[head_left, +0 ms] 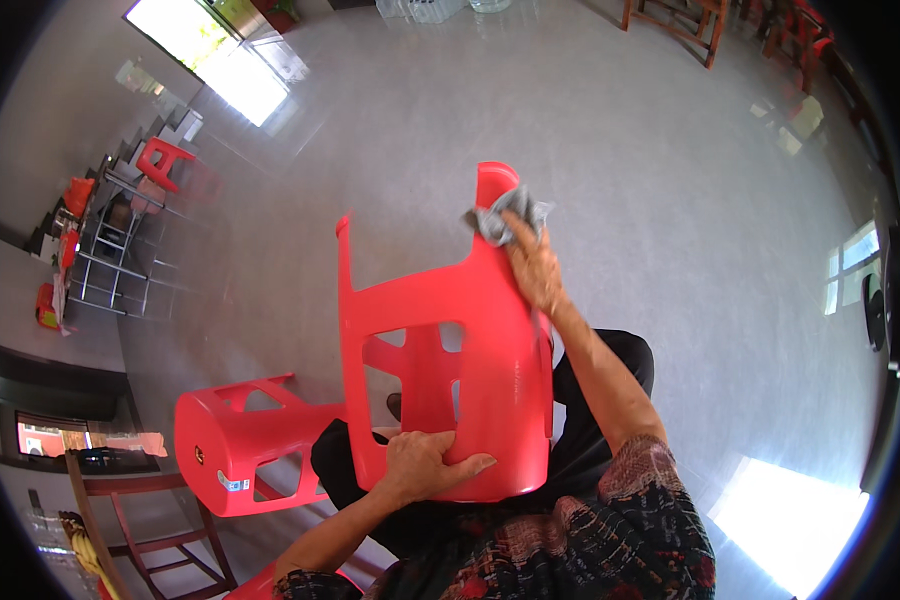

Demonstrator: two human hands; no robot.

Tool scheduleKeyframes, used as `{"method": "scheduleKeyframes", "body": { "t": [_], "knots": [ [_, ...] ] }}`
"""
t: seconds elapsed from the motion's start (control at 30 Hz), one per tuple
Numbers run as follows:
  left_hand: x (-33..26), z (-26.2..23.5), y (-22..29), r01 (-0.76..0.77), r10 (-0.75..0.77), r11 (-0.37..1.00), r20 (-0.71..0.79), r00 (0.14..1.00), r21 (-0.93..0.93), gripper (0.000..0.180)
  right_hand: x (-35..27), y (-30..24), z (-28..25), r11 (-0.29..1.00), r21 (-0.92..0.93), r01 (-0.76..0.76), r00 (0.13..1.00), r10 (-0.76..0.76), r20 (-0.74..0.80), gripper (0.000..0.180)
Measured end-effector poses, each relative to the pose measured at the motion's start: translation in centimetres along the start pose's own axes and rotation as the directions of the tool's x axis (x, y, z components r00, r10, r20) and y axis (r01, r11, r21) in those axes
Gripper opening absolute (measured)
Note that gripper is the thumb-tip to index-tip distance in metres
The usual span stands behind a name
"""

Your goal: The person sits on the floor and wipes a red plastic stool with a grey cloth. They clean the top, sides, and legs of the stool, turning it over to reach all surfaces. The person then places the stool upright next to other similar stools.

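Bracing a red plastic stool (505, 375) between your knees (622, 355), its legs pointing far, your left hand (420, 466) grips its near part, thumb spread, other fingertips hidden; your right hand (535, 268) presses a grey cloth (517, 212) onto the far right leg (494, 182), fingers extended. Overly hard pressing could twist the stool loose. The second stool (195, 425), left, bears a pale sticker (234, 484) and dark emblem (200, 455), both unreadable.

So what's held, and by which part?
Left hand: red stool, by a side opening's edge. Right hand: grey cloth, by its near side, against a leg.
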State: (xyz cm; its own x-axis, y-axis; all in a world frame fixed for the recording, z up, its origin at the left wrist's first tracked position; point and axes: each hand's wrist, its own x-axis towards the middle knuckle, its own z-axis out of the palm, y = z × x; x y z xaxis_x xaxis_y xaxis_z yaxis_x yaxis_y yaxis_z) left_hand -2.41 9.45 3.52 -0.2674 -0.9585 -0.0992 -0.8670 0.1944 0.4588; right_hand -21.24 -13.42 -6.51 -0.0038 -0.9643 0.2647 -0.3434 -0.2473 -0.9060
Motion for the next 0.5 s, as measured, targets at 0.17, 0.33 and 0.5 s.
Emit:
{"method": "scheduleKeyframes", "body": {
  "t": [0.17, 0.33, 0.5],
  "knots": [
    [0.0, -1.1, 0.0, 0.114, -0.114, 0.993, 0.048, 0.992, 0.005, 0.057, -10.0, -7.6, -1.4, 0.883, -0.300, 0.361, 0.931, -0.321, 0.175, 0.048],
    [-0.8, -1.1, 0.2, 0.062, -0.064, 0.991, -0.017, 0.998, -0.118, 0.046, -14.0, -11.7, -2.8, 0.862, -0.289, 0.416, 0.908, -0.377, 0.185, 0.050],
    [-2.0, -1.6, -0.3, 0.062, -0.067, 0.979, -0.021, 0.998, -0.194, 0.035, -9.1, -5.8, -1.4, 0.993, 0.011, -0.122, 0.992, 0.122, -0.024, 0.044]
  ]
}}
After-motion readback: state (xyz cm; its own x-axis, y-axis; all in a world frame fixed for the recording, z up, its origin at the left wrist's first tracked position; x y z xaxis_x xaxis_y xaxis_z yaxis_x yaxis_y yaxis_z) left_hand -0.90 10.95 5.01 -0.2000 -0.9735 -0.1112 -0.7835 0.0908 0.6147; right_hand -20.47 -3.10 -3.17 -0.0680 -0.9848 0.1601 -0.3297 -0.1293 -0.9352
